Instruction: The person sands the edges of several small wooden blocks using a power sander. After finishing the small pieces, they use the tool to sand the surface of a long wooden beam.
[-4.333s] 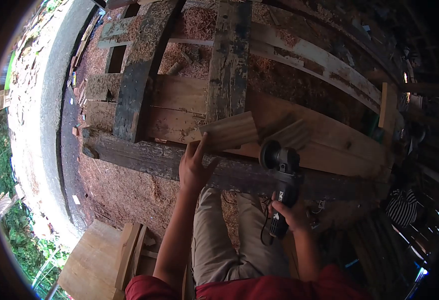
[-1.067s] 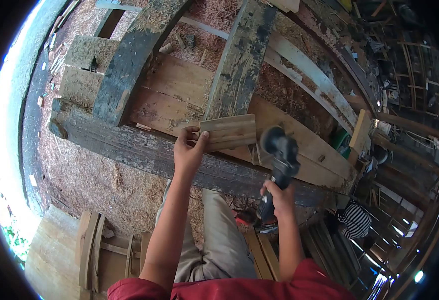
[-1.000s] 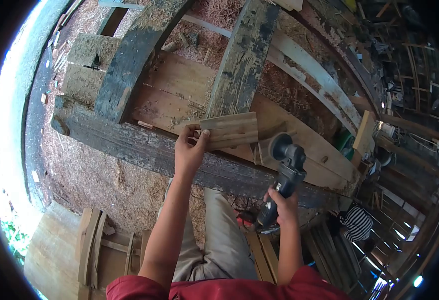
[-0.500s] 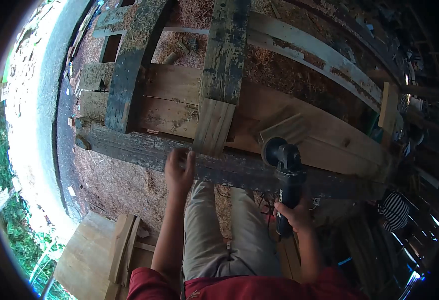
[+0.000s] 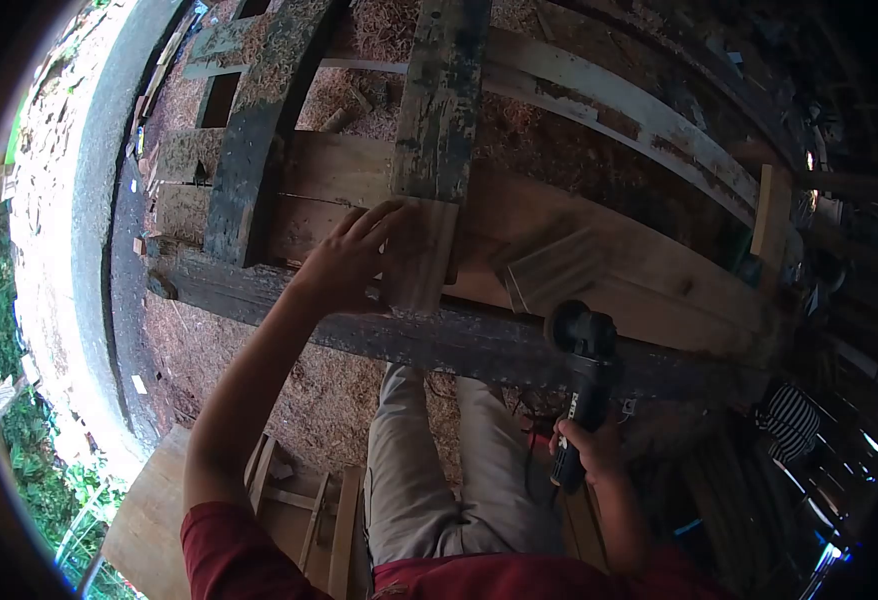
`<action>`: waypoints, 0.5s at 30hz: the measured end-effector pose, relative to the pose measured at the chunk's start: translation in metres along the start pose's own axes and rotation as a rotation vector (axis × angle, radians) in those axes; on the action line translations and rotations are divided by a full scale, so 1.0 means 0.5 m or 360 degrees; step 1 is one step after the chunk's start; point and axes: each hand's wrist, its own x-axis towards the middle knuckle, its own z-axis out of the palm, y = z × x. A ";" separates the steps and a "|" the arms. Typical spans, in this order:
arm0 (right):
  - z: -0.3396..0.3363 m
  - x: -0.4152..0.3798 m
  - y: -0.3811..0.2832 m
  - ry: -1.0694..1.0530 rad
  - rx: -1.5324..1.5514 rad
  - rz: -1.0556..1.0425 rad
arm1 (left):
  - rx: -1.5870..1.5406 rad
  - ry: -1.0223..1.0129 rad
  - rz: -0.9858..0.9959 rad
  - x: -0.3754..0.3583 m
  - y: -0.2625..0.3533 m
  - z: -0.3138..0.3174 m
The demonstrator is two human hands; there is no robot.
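Note:
My right hand (image 5: 595, 448) is wrapped round the body of a black angle grinder (image 5: 589, 385). Its round disc head points up toward the bench, near the dark front beam. My left hand (image 5: 351, 262) grips the left side of a small grooved wooden block (image 5: 425, 255), fingers over its top edge and thumb near its lower corner. That block lies at the near end of a weathered crosspiece. To the right, more grooved wooden pieces (image 5: 556, 272) rest on a wide plank, just beyond the grinder's disc.
A long dark beam (image 5: 299, 298) runs along the bench's near side. Weathered timbers (image 5: 259, 150) cross the bench, with wood shavings (image 5: 384, 30) between them. A wooden panel (image 5: 149, 520) stands at lower left. Striped cloth (image 5: 787, 422) lies at right.
My left hand has moved up and right from above the beam onto the grooved block and taken hold of it. The grinder has drawn slightly down and right, away from the wooden pieces.

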 end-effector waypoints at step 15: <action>0.049 -0.008 -0.009 0.0026 0.0043 -0.0056 | -0.0228 0.0474 -0.0858 0.057 0.125 0.055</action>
